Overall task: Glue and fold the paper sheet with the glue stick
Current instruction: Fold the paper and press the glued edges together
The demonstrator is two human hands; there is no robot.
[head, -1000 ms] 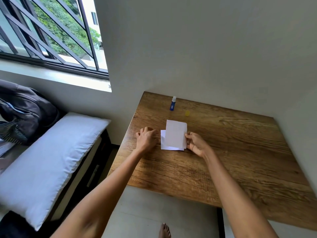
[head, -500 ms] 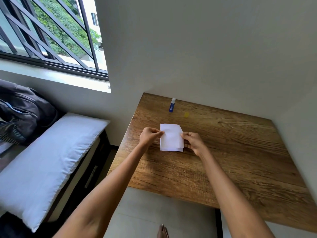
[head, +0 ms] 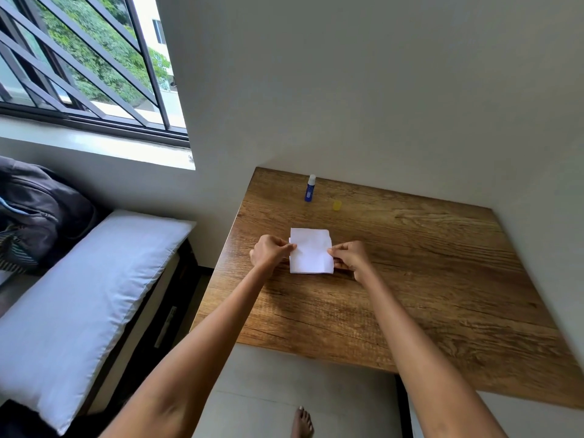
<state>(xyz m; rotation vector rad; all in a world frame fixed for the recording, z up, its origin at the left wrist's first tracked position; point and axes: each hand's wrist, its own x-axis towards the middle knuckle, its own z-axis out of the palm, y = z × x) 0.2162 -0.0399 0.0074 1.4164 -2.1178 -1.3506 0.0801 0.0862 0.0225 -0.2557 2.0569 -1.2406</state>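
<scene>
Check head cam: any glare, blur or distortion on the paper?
Head view: soft daylight from the barred window; folded white paper sheet sharp, bright, creases faint; wooden table edges splay from wide-angle distortion; blue glue stick small but clear.

Paper sheet (head: 311, 251) mid-table (head: 442, 279), glue stick (head: 310, 188) and cap (head: 337, 205) behind it, pillow (head: 85, 298) left.

arms: both forearms bare to the elbow, no sleeves in view
left hand (head: 271, 251): bare, no ring, watch or glove seen
right hand (head: 351, 258): bare, likewise unadorned
foot (head: 302, 422): bare, no shoe or sock, near edge
</scene>
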